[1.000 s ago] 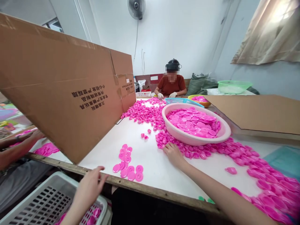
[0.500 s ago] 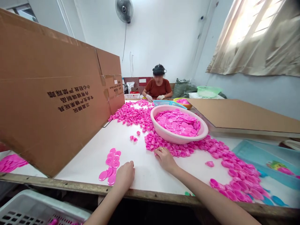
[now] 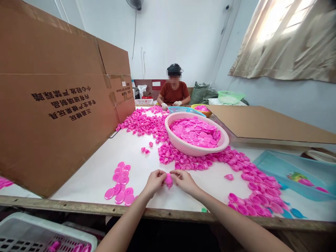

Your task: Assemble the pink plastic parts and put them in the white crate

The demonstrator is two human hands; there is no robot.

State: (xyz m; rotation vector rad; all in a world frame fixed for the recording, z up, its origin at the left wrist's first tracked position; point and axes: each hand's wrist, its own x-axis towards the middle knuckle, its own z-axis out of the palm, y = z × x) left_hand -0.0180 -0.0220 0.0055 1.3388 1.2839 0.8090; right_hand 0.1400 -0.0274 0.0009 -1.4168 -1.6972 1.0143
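Near the front of the white table, my left hand (image 3: 155,181) and my right hand (image 3: 185,181) meet at a small pink plastic piece (image 3: 168,180). Its rounded body points down between my pinched fingers; its finer shape is too small to make out. Flat pink discs (image 3: 121,181) lie loosely grouped left of my left hand. Beyond my hands spreads a heap of small pink plastic cups (image 3: 172,154). A pale pink basin (image 3: 195,151) full of flat pink discs stands among them.
A tall cardboard box (image 3: 65,91) borders the left side. Larger pink cups (image 3: 258,196) curve along the right, near a blue tray (image 3: 296,168). A white crate (image 3: 47,227) sits below the table edge. Opposite, a gloved person (image 3: 174,91) works behind a blue basket (image 3: 186,110).
My right hand has come back from the cup heap to my left hand. The left has moved right and up, and a pink piece now shows between them. The view has shifted slightly.
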